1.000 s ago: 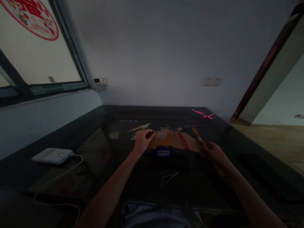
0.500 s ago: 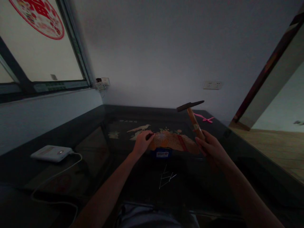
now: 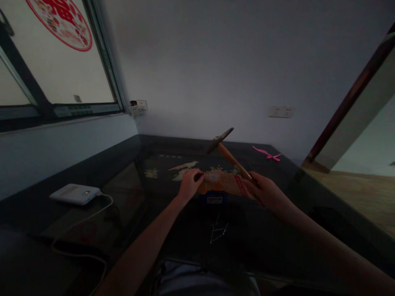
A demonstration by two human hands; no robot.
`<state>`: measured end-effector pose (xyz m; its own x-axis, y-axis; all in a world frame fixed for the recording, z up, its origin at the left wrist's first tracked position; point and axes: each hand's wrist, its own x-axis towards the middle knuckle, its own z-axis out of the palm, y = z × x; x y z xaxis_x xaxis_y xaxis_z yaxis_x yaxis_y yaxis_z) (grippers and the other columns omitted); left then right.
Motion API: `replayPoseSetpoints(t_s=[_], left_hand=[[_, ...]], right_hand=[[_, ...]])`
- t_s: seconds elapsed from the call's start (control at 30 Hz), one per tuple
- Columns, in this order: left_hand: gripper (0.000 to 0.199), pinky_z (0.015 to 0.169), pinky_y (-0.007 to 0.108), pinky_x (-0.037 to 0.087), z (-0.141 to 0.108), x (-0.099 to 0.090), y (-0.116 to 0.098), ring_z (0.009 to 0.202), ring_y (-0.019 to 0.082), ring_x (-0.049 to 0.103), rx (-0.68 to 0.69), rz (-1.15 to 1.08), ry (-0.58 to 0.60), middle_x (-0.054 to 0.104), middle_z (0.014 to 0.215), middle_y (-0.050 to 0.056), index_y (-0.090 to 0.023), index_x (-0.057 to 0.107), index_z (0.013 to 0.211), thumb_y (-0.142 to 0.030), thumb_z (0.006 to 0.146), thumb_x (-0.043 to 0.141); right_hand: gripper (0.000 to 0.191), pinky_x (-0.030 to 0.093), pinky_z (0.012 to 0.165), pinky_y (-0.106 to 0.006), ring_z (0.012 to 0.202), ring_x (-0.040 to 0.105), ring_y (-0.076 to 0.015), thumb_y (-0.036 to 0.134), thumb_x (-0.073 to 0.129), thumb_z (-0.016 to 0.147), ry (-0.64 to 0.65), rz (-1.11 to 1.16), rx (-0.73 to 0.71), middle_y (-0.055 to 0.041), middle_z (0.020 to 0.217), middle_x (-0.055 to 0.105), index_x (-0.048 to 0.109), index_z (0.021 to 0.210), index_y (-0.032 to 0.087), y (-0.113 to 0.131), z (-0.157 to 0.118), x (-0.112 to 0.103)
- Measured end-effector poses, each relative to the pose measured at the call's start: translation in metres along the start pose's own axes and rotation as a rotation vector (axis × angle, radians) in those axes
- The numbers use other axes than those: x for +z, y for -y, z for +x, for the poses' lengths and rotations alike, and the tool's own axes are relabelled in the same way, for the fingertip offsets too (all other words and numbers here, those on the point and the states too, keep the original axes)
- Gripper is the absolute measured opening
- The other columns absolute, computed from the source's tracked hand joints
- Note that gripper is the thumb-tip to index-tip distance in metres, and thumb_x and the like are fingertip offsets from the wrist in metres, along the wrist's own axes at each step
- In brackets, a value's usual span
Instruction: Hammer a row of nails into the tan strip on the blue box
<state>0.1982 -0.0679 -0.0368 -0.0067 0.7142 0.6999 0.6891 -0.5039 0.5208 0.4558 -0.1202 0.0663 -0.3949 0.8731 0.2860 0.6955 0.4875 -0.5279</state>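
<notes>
A hammer [image 3: 233, 157] with a wooden handle and dark metal head is gripped in my right hand [image 3: 262, 191]. Its head is raised above the table, tilted up to the left. My left hand [image 3: 190, 183] is closed in a pinch at the left end of a tan, dotted piece with a red band [image 3: 224, 183]. Whatever lies between those fingertips is too small to make out. Under the piece sits a blue box or tin [image 3: 215, 199] with a pale label. Several thin, shiny nail-like pieces [image 3: 218, 232] lie nearer me on the dark table.
The dark glossy table [image 3: 173, 230] bears a bird-and-flower picture [image 3: 184, 165]. A white power bank [image 3: 75, 194] with a cable lies at left, and a pink ribbon [image 3: 268, 154] at back right. A wall [image 3: 210, 82] stands behind, a window at left.
My right hand has swung the hammer left and slightly down, so its head is nearer my left hand. My left hand keeps its pinch on the same spot. The view has shifted slightly.
</notes>
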Motion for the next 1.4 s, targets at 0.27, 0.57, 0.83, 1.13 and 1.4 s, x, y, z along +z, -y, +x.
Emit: replayPoseSetpoints(t_s=[0.27, 0.57, 0.83, 1.13, 1.4], left_hand=[[0.009, 0.073, 0.032, 0.047, -0.001, -0.001, -0.002, 0.077, 0.018, 0.06, -0.058, -0.035, 0.019, 0.065, 0.078, 0.005, -0.016, 0.06, 0.076, -0.024, 0.08, 0.057], [0.007, 0.068, 0.03, 0.046, 0.0, -0.004, -0.008, 0.072, 0.017, 0.058, -0.059, -0.008, 0.032, 0.062, 0.072, 0.004, -0.015, 0.059, 0.071, -0.019, 0.077, 0.059], [0.006, 0.066, 0.029, 0.046, 0.0, -0.003, -0.007, 0.07, 0.016, 0.058, -0.045, -0.018, 0.034, 0.062, 0.072, 0.004, -0.015, 0.059, 0.071, -0.019, 0.077, 0.058], [0.007, 0.068, 0.03, 0.046, 0.0, -0.004, -0.006, 0.071, 0.017, 0.059, -0.046, -0.028, 0.036, 0.061, 0.071, 0.003, -0.015, 0.058, 0.07, -0.019, 0.076, 0.059], [0.007, 0.068, 0.03, 0.046, 0.001, -0.003, -0.004, 0.07, 0.016, 0.057, -0.029, -0.019, 0.049, 0.061, 0.071, 0.003, -0.015, 0.058, 0.07, -0.02, 0.076, 0.059]], right_hand=[[0.022, 0.031, 0.046, -0.023, 0.049, 0.048, -0.0128, 0.038, 0.041, 0.086, 0.034, -0.115, -0.062, -0.0007, 0.059, 0.055, 0.051, 0.078, 0.02, -0.005, -0.002, -0.002], [0.022, 0.036, 0.05, -0.024, 0.054, 0.053, -0.0147, 0.036, 0.041, 0.084, 0.082, -0.076, -0.034, -0.0032, 0.065, 0.059, 0.053, 0.076, 0.019, -0.003, 0.003, 0.008], [0.019, 0.034, 0.049, -0.023, 0.053, 0.05, -0.0135, 0.035, 0.044, 0.083, 0.191, -0.086, -0.072, -0.0008, 0.063, 0.055, 0.053, 0.076, 0.021, -0.01, 0.002, 0.001], [0.018, 0.034, 0.049, -0.023, 0.053, 0.049, -0.0127, 0.033, 0.044, 0.083, 0.162, -0.1, -0.056, -0.002, 0.065, 0.057, 0.052, 0.075, 0.02, -0.007, 0.003, -0.001], [0.025, 0.031, 0.046, -0.023, 0.049, 0.047, -0.0119, 0.038, 0.041, 0.086, 0.153, -0.156, -0.045, -0.0005, 0.06, 0.053, 0.048, 0.069, 0.021, -0.008, 0.006, -0.006]])
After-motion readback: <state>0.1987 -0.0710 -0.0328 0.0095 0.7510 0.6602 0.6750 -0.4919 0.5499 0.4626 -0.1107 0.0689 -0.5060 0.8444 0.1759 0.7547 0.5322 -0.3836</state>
